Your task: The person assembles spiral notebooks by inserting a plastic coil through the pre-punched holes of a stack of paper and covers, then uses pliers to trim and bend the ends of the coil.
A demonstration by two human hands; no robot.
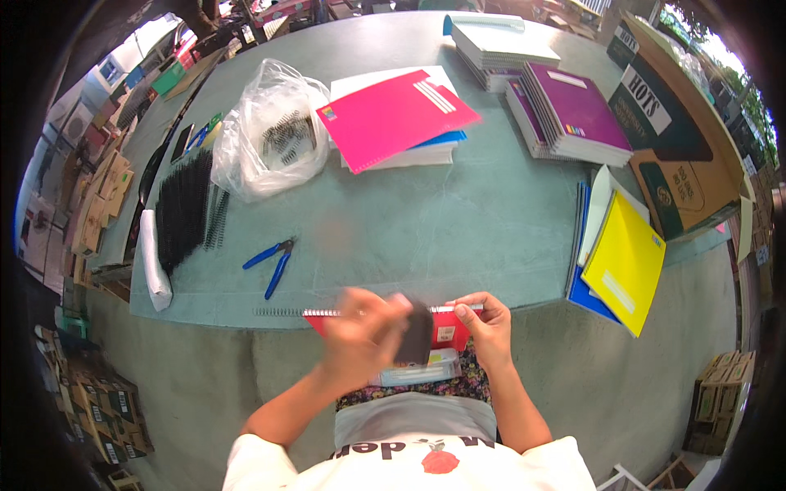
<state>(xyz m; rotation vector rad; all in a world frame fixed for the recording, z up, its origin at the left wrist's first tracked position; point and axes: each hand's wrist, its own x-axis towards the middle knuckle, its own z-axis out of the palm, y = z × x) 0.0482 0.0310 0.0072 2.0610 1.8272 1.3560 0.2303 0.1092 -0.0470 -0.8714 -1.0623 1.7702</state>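
Blue cutters (283, 268): on the counter (491, 221), handles spread.
Spiral coil (277, 312): nearer than cutters; could bend if bumped.
Left hand (360, 329): right of cutters, blurred; cannot tell its grip.
Red notebook (446, 321): nearer and right of cutters; could slip if pinch loosens.
Right hand (492, 329): farther right of cutters, pinching notebook's edge.

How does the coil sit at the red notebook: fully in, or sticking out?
Sticking out: a length of the coil extends past the left end of the red notebook.
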